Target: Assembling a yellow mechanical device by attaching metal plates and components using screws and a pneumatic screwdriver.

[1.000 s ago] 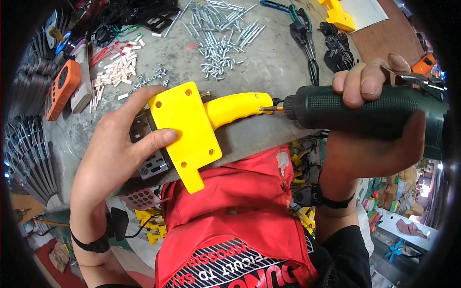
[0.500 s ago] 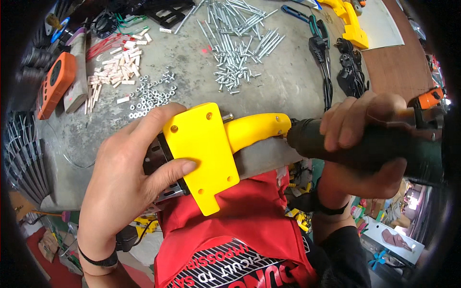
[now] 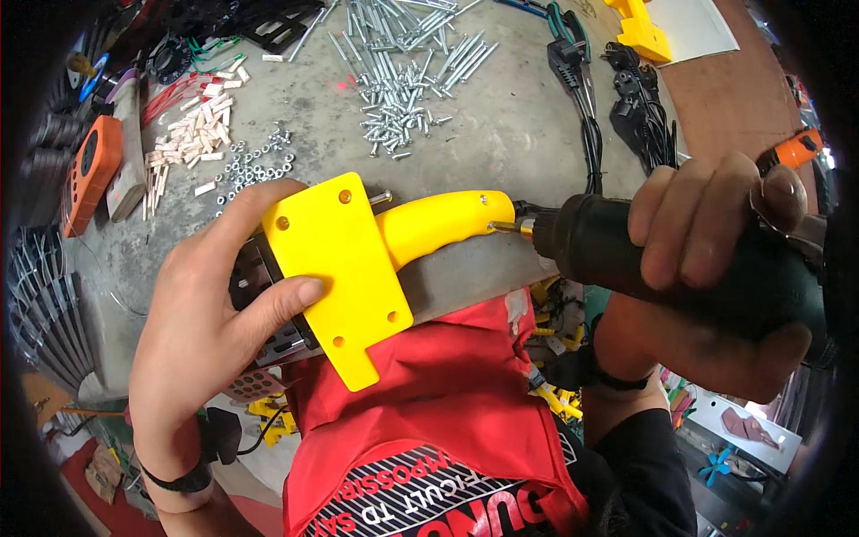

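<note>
My left hand (image 3: 201, 295) grips a yellow plastic tool housing (image 3: 344, 268), thumb on its upper face and fingers round its left edge. Dark metal parts show beneath that edge, and corner holes dot the flat face. To the right extends the housing's curved handle (image 3: 434, 228), with small screws near its end. My right hand (image 3: 693, 224) is wrapped around a dark power screwdriver (image 3: 595, 237) lying nearly level. Its thin bit (image 3: 508, 226) meets the handle's end at the lower screw; whether it sits in the screw head I cannot tell.
Behind the housing lie piles of long screws (image 3: 403, 80), nuts (image 3: 255, 161) and pale connector pieces (image 3: 201, 130). An orange device (image 3: 92, 170) stands at the left; black plug cords (image 3: 640, 107) lie at the right. A red apron (image 3: 420, 376) hangs below the table edge.
The view has shifted, so the table contents sit further left. Relative to the handle, the screwdriver has drawn back right, and its bit now shows. My left hand keeps its hold.
</note>
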`<state>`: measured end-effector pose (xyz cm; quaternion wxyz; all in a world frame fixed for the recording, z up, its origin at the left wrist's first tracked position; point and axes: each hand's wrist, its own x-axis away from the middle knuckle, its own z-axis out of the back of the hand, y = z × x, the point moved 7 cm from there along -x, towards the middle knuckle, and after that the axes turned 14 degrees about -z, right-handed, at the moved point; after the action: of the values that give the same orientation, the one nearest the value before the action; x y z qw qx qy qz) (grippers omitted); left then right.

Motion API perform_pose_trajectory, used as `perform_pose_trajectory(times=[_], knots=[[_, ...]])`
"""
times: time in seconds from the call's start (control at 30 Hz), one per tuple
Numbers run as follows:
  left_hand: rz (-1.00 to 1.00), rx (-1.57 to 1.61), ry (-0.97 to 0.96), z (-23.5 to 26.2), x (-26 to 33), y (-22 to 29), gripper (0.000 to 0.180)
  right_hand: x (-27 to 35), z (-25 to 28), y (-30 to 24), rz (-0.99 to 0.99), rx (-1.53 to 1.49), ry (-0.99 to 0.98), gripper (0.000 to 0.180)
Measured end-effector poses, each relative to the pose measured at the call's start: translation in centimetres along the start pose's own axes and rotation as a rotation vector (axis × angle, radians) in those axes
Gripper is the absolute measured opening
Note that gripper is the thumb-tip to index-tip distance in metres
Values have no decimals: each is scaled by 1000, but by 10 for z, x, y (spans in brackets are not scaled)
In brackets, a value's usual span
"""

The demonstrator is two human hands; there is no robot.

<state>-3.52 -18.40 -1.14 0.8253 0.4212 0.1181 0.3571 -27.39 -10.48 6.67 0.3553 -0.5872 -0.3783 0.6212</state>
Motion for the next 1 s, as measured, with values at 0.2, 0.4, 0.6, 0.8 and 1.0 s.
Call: perform_pose_trajectory(times=[0.2, 0.4, 0.6, 0.8, 1.0], knots=[[-20, -23, 20, -2, 0, -3, 64, -3, -4, 0, -1, 20, -3, 63], [-52, -186, 91, -3, 5, 1, 69, -13, -10, 7, -89, -5, -174, 54], [-53, -176, 113, -3, 5, 1, 68, 0, -7, 11, 54, -71, -35, 68], [-91, -174, 85, -1, 1, 2, 69, -21, 2, -12, 42, 17, -254, 79], [-117, -171, 68, -2, 0, 2, 67, -23, -9, 3, 46, 24, -264, 70]])
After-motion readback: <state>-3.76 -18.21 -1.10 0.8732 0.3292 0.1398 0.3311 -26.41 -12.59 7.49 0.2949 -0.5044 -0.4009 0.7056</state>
